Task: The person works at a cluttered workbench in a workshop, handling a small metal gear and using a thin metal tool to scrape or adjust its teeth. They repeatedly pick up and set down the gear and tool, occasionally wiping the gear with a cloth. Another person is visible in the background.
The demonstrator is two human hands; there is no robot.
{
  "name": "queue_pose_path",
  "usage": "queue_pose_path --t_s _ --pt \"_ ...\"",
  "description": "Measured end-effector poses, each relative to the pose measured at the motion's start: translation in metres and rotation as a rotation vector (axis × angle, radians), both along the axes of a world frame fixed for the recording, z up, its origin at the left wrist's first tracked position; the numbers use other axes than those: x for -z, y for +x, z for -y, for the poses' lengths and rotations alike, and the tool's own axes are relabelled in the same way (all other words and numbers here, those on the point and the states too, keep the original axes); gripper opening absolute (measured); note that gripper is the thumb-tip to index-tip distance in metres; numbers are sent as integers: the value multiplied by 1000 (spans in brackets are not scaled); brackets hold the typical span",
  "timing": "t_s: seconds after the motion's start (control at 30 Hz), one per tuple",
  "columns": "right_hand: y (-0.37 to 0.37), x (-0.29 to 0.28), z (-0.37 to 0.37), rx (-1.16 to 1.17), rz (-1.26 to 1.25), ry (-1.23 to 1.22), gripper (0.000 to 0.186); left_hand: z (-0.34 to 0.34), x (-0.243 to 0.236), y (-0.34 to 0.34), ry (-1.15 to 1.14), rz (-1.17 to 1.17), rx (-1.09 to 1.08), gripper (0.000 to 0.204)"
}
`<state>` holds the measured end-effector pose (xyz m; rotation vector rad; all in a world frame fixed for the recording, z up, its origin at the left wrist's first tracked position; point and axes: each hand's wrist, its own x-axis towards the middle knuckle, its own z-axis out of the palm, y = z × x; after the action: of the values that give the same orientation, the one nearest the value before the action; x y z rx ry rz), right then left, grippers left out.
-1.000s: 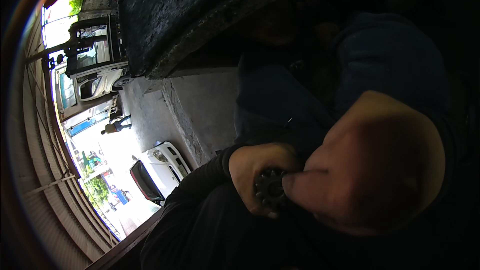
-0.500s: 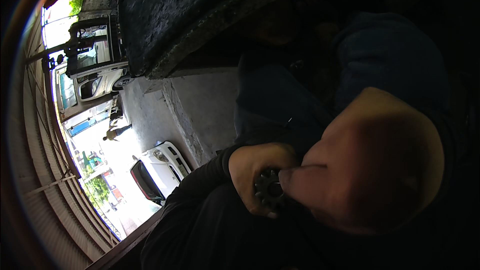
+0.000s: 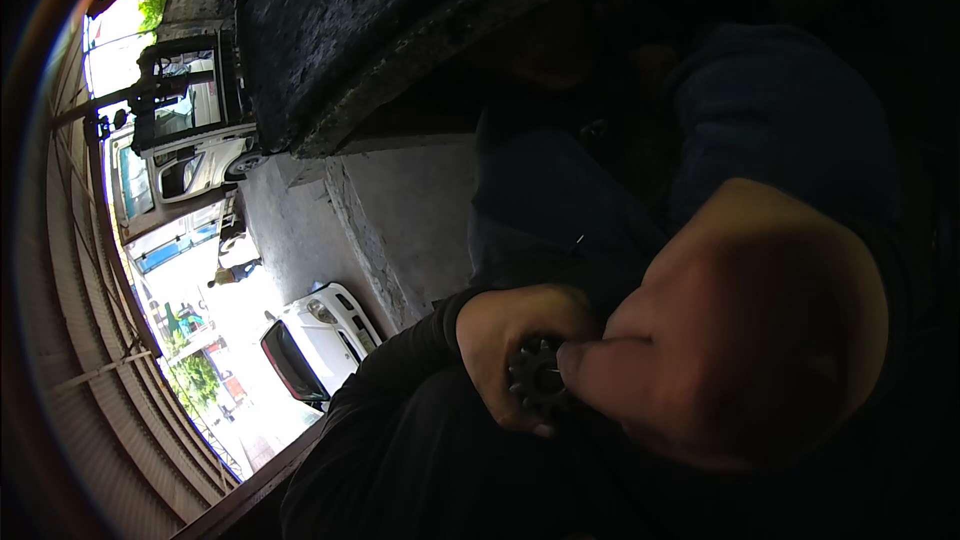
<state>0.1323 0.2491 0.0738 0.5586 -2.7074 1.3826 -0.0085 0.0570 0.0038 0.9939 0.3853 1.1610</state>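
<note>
A small dark gear [image 3: 527, 386] with blunt teeth and a round centre hole sits in the curled fingers of my left hand [image 3: 492, 332]. That arm wears a dark sleeve. My right hand [image 3: 690, 370] is closed, large and close to the camera. One of its fingertips presses on the gear beside the hole. A thin bright sliver shows at this fingertip, too small to name. The other fingers are hidden, and so is anything inside them. Blue cloth [image 3: 560, 200] lies behind both hands.
A dark, worn panel with a curved edge [image 3: 350, 90] spans the top. The scene appears sideways: a white car [image 3: 320, 335], a pale van [image 3: 195, 170] and a person [image 3: 235, 274] stand on a concrete floor [image 3: 420, 210]. A corrugated roof [image 3: 85, 340] runs along the left.
Both hands and the gear stay almost in place, with only a very slight shift of my right hand. The person in the background has changed stance a little.
</note>
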Motion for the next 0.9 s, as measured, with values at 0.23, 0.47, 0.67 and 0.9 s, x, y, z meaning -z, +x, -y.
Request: queue_pose_path --t_s 0.23,0.47,0.67,0.9 --pt "-3 -2 -2 -32 -50 14 5 5 -2 2 -48 -36 -28 38" --pt "-5 -19 3 17 -8 76 5 9 2 5 -35 -47 -63 42" --pt "-3 -9 -2 -20 4 63 6 2 -2 1 -40 -69 -16 43" --pt "-3 -7 -2 -36 12 55 8 2 0 5 -20 -15 -56 43"
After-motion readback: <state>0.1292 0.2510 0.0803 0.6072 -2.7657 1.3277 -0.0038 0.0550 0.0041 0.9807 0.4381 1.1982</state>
